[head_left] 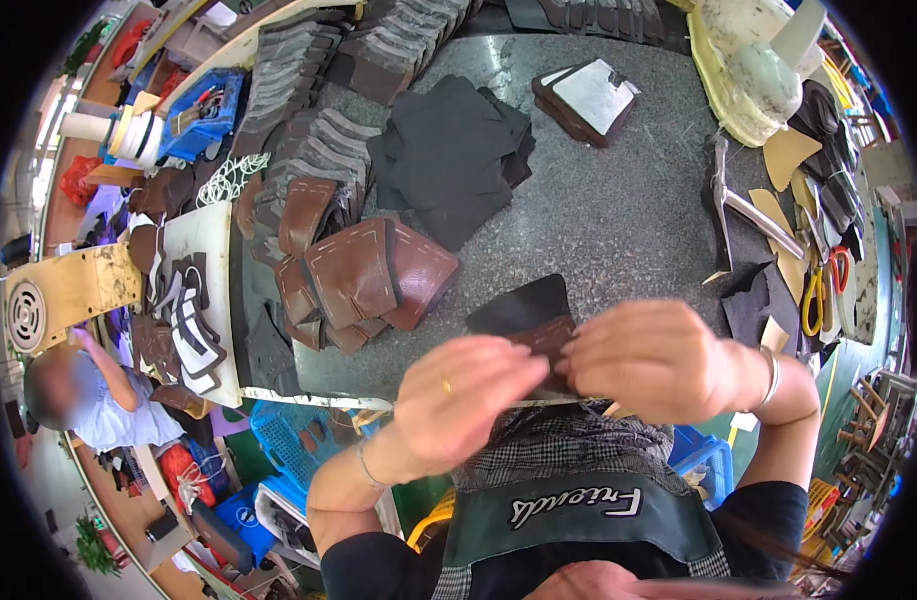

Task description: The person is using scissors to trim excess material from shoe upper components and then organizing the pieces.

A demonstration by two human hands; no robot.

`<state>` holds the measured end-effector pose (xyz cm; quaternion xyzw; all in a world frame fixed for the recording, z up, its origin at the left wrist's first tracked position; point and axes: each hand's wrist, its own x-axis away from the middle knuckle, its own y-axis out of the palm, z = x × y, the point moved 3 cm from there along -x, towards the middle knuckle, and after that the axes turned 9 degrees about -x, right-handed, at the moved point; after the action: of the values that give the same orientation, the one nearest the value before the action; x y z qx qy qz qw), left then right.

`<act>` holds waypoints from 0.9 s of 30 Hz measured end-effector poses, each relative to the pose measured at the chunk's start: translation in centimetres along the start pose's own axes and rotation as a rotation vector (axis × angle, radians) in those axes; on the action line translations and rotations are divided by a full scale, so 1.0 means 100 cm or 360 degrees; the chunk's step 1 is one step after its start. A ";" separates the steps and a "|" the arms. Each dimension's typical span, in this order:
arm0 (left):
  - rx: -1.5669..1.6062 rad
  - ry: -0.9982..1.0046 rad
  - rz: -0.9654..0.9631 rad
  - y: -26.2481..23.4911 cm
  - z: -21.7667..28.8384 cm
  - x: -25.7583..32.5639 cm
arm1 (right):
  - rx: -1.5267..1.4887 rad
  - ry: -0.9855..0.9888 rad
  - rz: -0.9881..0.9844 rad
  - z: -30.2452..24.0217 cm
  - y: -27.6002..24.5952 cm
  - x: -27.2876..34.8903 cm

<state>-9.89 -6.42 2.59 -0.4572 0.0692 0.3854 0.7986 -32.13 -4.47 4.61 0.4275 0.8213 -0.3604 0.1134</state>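
Note:
At the table's near edge, a brown leather piece [548, 336] with a black flap [523, 304] lies between my two hands. My right hand [653, 362] has its fingers curled and pinches the right side of the piece. From the other side, my left hand [463, 395] meets it with its fingers pressed together, a little blurred; its thumb is hidden. The part of the leather under my fingers cannot be seen. Left of it sits a heap of stitched brown leather pieces [353, 270], and beyond lies a pile of black pieces [448, 150].
Rows of overlapping dark pieces [293, 85] line the far left. A brown stack topped with white [588, 95] lies farther back. At the right are a hammer [743, 205], scissors [813, 300] and a cream machine [763, 80]. Another person [128, 395] sits far left.

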 end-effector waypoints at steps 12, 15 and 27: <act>-0.0454 0.0190 -0.0038 0.020 -0.014 0.024 | 0.0301 -0.0129 -0.0214 0.034 0.025 0.014; -0.0443 0.0173 0.0009 0.023 -0.019 0.025 | 0.0295 -0.0121 -0.0211 0.039 0.026 0.013; -0.0460 -0.0116 -0.0207 0.024 -0.017 0.016 | 0.0165 0.0110 -0.0318 0.053 0.020 0.009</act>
<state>-9.97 -6.20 -0.78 -0.5565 -0.0456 0.3551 0.7498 -31.76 -6.84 -0.57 0.3609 0.8435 -0.3969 0.0261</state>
